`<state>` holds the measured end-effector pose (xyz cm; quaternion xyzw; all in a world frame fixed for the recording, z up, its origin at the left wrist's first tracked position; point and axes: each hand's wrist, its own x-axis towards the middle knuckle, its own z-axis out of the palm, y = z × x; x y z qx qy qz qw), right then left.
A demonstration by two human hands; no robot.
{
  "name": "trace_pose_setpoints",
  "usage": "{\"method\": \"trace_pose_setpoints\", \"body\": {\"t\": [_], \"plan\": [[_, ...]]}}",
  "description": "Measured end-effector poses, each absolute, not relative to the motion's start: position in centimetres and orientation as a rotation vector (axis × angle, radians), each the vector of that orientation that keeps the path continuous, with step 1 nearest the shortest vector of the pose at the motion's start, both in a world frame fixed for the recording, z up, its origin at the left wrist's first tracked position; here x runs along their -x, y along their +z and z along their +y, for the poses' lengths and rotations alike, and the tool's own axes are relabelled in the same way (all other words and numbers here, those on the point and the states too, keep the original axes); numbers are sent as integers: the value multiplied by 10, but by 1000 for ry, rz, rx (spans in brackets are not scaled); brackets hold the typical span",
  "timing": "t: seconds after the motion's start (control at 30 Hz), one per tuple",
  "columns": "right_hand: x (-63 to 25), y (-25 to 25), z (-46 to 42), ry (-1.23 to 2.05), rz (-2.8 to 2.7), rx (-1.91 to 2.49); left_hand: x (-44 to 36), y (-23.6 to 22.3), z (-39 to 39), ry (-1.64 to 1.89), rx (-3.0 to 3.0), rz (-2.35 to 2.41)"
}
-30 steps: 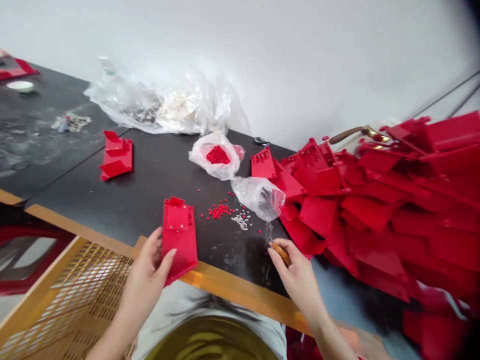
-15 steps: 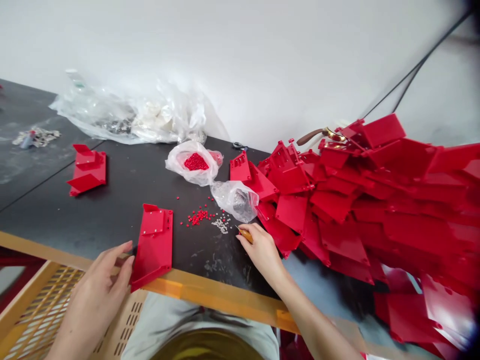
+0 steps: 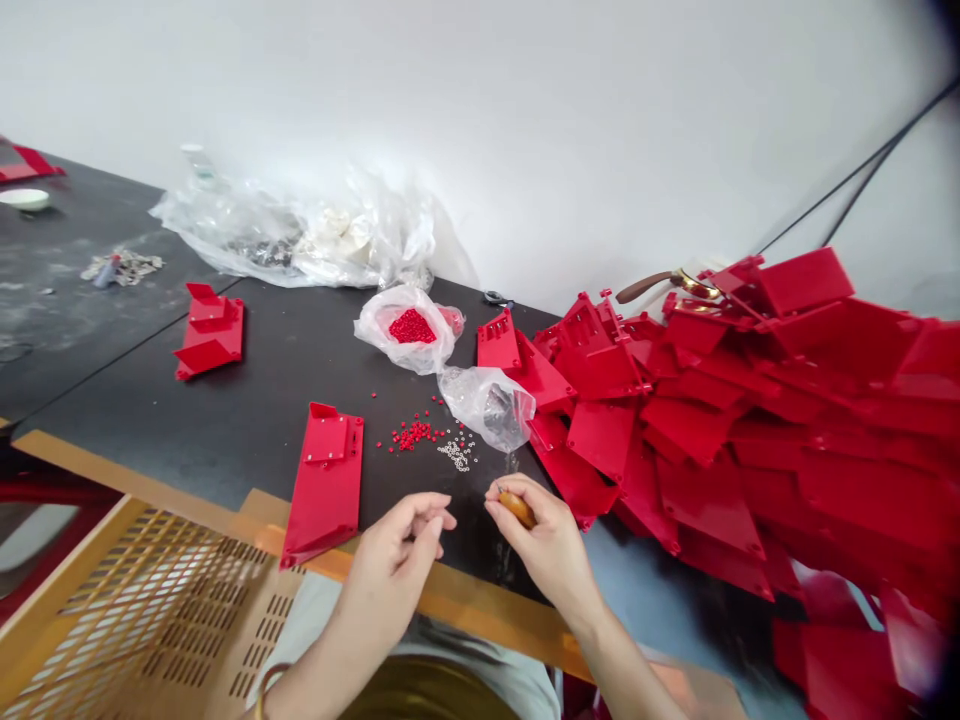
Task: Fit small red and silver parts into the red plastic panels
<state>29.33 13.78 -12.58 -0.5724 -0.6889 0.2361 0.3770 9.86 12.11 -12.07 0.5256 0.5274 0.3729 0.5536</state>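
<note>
The right hand (image 3: 544, 540) clenched a wooden tool handle (image 3: 517, 508) near the front edge of the black desk (image 3: 247, 400).
The left hand (image 3: 397, 545) was just beside it, fingertips drawn together; whether they pinched anything tiny could not be told. A red plastic panel (image 3: 326, 487) lay flat near that front edge, left of the hands. Loose red beads (image 3: 415, 433) and small metal rings (image 3: 456, 455) were scattered beyond them, near a clear plastic bag (image 3: 487, 405), with a heap of red panels (image 3: 712, 420) at the desk's right end.
</note>
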Motion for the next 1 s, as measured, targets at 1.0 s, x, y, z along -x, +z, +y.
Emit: {"method": "trace_pose_setpoints", "body": {"t": [1.0], "plan": [[-269, -114, 102, 1197, -1337, 1195, -107, -135, 123, 995, -764, 867]]}}
